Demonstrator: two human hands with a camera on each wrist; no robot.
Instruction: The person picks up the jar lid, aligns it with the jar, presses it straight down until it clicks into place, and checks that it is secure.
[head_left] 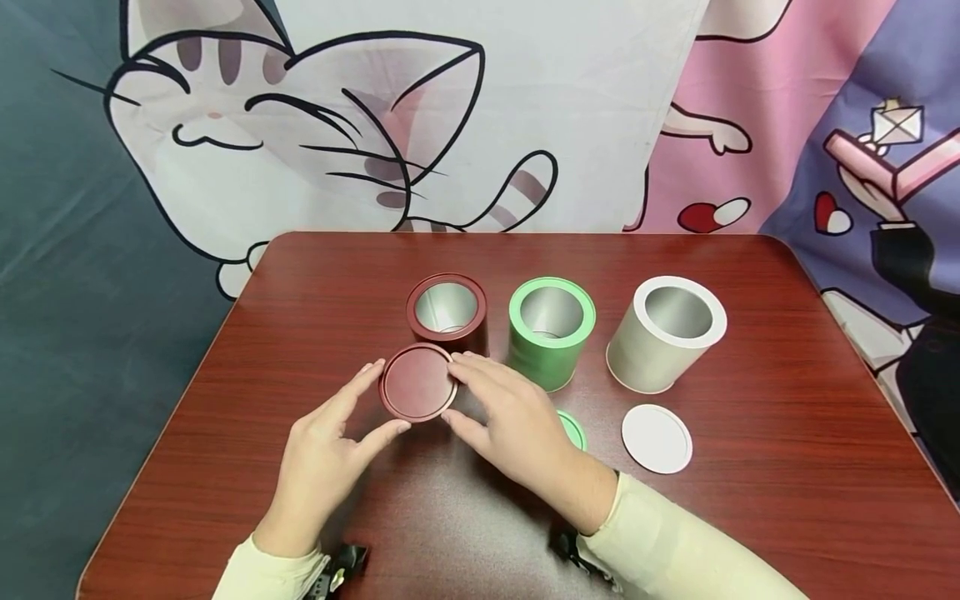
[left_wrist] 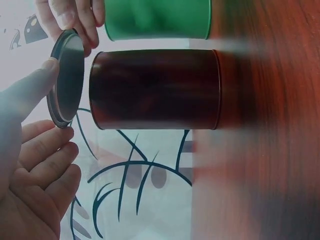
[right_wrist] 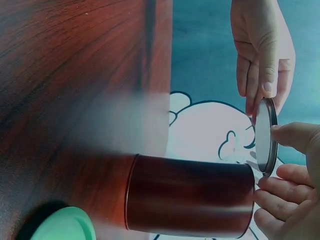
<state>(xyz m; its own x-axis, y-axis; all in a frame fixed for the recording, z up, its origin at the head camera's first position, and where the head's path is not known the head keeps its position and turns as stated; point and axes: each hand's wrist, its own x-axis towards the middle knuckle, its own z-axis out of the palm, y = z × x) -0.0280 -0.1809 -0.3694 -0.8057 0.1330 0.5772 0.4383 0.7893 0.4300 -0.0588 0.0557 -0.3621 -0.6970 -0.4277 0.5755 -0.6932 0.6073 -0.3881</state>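
Note:
Both hands hold a round dark red lid (head_left: 418,382) by its edge, in the air in front of a dark red can (head_left: 450,307). My left hand (head_left: 324,454) pinches its left side between thumb and fingers. On the opposite side, my right hand (head_left: 517,421) has thumb and fingertips at the rim. In the left wrist view the lid (left_wrist: 70,80) is tilted near the can's top end and apart from the can (left_wrist: 155,90). The can stands upright with its top uncovered, its inside silvery. The right wrist view shows the lid (right_wrist: 266,137) nearly edge-on.
A green can (head_left: 551,333) and a white can (head_left: 663,333), both uncovered, stand right of the red one. A white lid (head_left: 657,439) lies before the white can. A green lid (head_left: 572,430) is partly hidden by the right hand. The table's far edge meets a printed cloth.

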